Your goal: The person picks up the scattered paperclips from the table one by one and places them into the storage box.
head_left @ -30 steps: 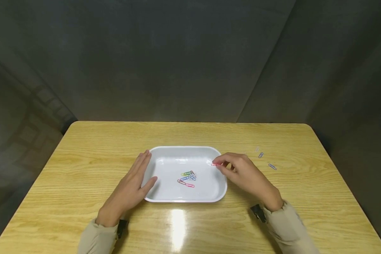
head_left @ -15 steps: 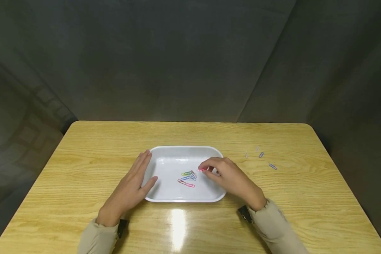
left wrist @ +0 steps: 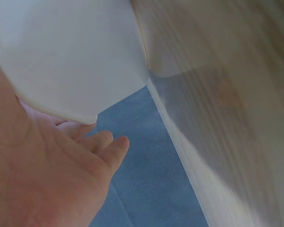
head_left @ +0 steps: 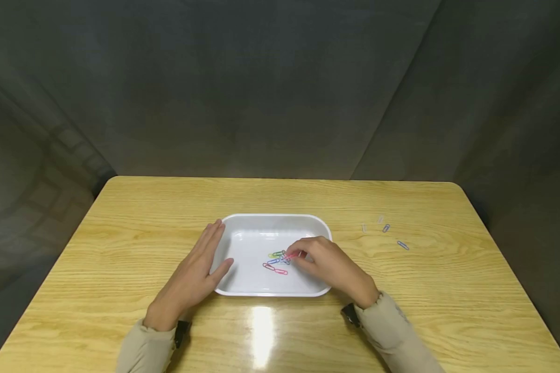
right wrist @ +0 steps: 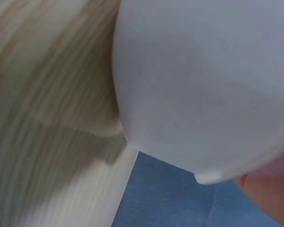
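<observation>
So, from my end, right hand [head_left: 325, 260]'s pinching a pink clip [head_left: 293, 256] at the tray [head_left: 254, 282]'s pile [head_left: 274, 262]; left hand [head_left: 186, 280]'s spread along the left rim. Probably over halfway: four clips [head_left: 403, 245] remain, table right.

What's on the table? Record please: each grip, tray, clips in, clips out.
left grip: against left end of tray
right grip: pinches red clip inside tray; contact with clip pile unclear
tray: white, on wooden table
clips in: clip pile, mixed colours, count unclear
clips out: two blue clips, two pale clips, right of tray
</observation>
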{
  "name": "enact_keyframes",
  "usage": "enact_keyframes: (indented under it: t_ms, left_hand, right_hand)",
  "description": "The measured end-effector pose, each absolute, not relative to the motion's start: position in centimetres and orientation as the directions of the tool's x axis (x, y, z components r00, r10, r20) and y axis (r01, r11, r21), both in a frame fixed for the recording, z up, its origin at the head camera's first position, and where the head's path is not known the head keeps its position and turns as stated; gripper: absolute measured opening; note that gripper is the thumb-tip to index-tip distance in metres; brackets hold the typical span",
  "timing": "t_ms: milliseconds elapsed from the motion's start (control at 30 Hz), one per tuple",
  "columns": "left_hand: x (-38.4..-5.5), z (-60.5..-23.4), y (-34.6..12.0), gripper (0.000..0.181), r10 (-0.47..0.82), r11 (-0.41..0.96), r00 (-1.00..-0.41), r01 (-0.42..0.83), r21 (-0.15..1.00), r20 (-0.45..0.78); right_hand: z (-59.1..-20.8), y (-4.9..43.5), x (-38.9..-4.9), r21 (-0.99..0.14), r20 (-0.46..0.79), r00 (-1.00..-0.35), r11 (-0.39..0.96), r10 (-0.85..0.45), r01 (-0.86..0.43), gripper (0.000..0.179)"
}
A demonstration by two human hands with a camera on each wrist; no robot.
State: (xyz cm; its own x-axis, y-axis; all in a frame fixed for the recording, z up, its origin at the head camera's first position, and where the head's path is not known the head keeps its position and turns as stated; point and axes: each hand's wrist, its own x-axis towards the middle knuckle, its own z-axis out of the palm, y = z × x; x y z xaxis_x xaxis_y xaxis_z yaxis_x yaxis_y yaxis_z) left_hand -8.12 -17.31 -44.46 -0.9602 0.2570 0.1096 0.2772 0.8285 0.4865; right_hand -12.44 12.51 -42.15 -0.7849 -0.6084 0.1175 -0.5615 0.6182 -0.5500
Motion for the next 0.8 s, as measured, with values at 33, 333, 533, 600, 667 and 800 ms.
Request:
enact_keyframes:
  t_ms: [33, 333, 533, 600, 667, 800]
  left_hand:
    - [-8.1, -44.5, -17.3, 0.077, 0.258, 0.829, -0.96, 0.278, 0.486, 0.11]
    - [-8.1, -44.3, -17.3, 0.079, 0.259, 0.832, -0.962, 0.266, 0.487, 0.083]
    - [-8.2, -44.4, -17.3, 0.079, 0.259, 0.834, -0.962, 0.265, 0.484, 0.082]
    - [-8.2, -44.3, -17.3, 0.079, 0.255, 0.835, -0.964, 0.26, 0.485, 0.077]
    - [-8.2, -44.3, -17.3, 0.079, 0.252, 0.836, -0.965, 0.256, 0.486, 0.074]
    - [-8.2, -44.3, -17.3, 0.079, 0.251, 0.836, -0.966, 0.252, 0.487, 0.07]
  right_hand:
    - [-42.2, 12.4, -12.5, -0.552, 0.115, -0.783, 0.617, -0.611, -0.562, 0.011]
    - [-42.8, 11.6, -12.6, -0.501, 0.108, -0.79, 0.653, -0.604, -0.568, 0.007]
    - [-43.2, 11.3, -12.4, -0.436, 0.078, -0.805, 0.706, -0.588, -0.558, 0.007]
    - [-43.3, 11.3, -12.4, -0.414, 0.07, -0.807, 0.719, -0.586, -0.558, 0.007]
    - [-43.4, 11.2, -12.4, -0.398, 0.068, -0.805, 0.724, -0.589, -0.563, 0.007]
    - [-43.6, 11.2, -12.3, -0.375, 0.068, -0.798, 0.726, -0.599, -0.577, 0.008]
